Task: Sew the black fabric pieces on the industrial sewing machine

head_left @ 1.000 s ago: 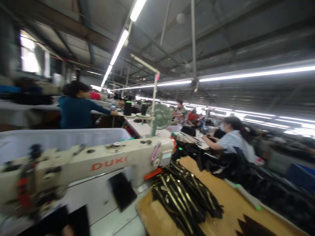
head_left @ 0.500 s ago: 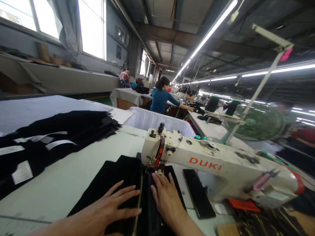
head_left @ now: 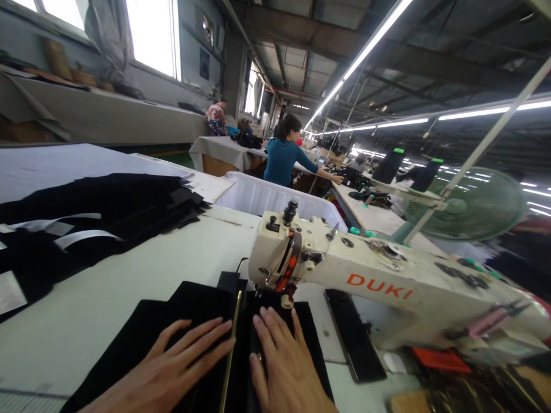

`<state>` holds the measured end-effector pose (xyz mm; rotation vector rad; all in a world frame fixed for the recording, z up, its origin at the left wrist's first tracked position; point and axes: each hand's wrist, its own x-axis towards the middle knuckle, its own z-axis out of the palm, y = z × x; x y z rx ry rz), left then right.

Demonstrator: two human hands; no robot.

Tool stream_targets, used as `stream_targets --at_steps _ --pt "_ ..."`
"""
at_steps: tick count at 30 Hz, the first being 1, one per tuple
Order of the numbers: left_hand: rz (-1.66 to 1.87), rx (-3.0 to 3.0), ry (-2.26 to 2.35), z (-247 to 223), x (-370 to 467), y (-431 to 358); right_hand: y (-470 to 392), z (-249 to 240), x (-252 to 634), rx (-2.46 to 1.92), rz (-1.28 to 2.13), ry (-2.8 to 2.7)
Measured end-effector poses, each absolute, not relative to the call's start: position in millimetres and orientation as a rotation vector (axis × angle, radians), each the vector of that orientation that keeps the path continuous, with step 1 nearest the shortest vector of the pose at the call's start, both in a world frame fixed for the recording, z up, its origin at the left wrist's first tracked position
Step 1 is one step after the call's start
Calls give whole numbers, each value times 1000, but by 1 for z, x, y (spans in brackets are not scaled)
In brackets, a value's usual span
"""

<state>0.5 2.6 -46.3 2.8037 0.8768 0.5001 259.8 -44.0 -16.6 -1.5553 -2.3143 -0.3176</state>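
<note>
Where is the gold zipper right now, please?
In the head view, the gold zipper runs down the black fabric at bottom centre, between the left hand and right hand, before the sewing machine.

Green fan [head_left: 471, 205], white bin [head_left: 275, 198], stacked black fabric [head_left: 99, 215]

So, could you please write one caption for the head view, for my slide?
Both hands, left hand and right hand, press black fabric with a gold zipper flat before a DUKI sewing machine.
</note>
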Motion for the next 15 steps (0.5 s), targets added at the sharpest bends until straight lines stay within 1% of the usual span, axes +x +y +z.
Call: stream_targets --at_steps 4,7,9,12,15 --pt "278 2706 802 -7 35 51 -21 -16 274 -1721 -265 -2275" --pt "273 2722 752 10 65 88 10 -8 292 -1781 -241 -2255" --pt "298 2734 734 16 75 98 21 0 300 -1785 -234 -2259" --pt "328 2732 805 17 64 81 6 10 299 -1773 -197 -2212" --pt "367 2772 903 9 40 44 -25 9 288 -1674 -53 -2239"
